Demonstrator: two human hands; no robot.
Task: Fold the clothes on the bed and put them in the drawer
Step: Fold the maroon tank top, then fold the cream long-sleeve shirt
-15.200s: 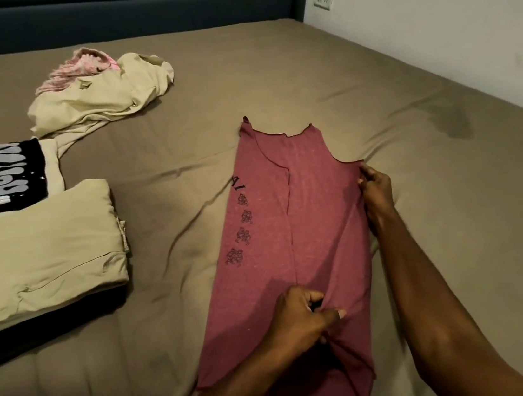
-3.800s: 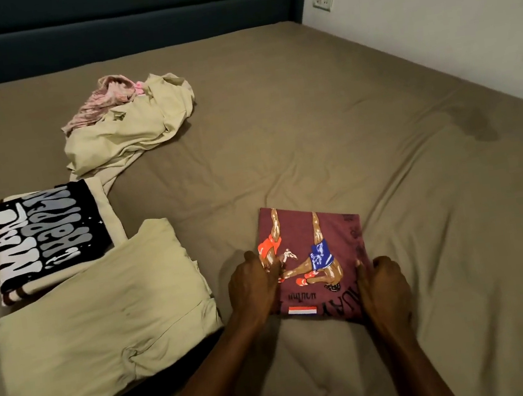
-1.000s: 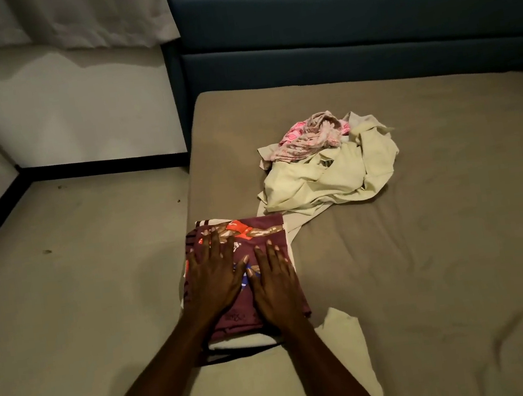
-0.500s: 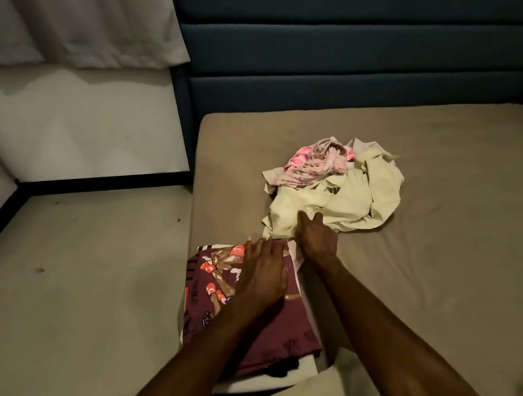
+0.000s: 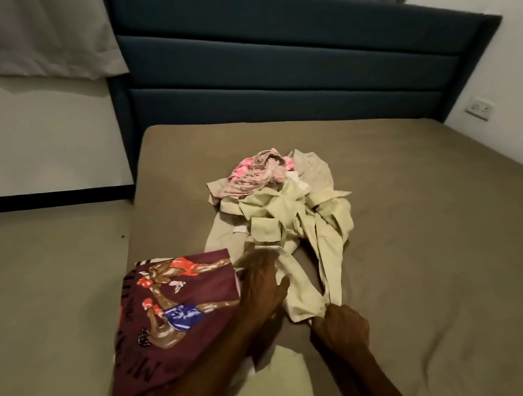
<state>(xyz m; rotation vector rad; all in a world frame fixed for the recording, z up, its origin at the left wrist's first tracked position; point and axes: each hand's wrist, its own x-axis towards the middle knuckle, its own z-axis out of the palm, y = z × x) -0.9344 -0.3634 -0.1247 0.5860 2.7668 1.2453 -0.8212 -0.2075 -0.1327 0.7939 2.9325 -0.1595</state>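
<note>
A folded maroon shirt with a boxer print (image 5: 182,311) lies on top of another folded garment at the left edge of the bed (image 5: 442,240). Beyond it sprawls an unfolded pale yellow-green garment (image 5: 294,226) with a crumpled pink one (image 5: 260,174) on its far end. My right hand (image 5: 340,327) grips the near end of the pale garment, stretched toward me. My left hand (image 5: 261,284) lies with straight fingers on the pale garment's edge, right beside the maroon shirt. A folded pale garment (image 5: 272,389) shows under my forearms.
A dark blue padded headboard (image 5: 286,71) closes the far end of the bed. The floor (image 5: 43,293) runs along the left side, with a white wall and curtain behind. A wall with a socket (image 5: 479,108) stands to the right.
My right hand has taken hold of the pale garment and pulled its end toward me. My left hand has slid off the maroon shirt onto the pale garment's edge.
</note>
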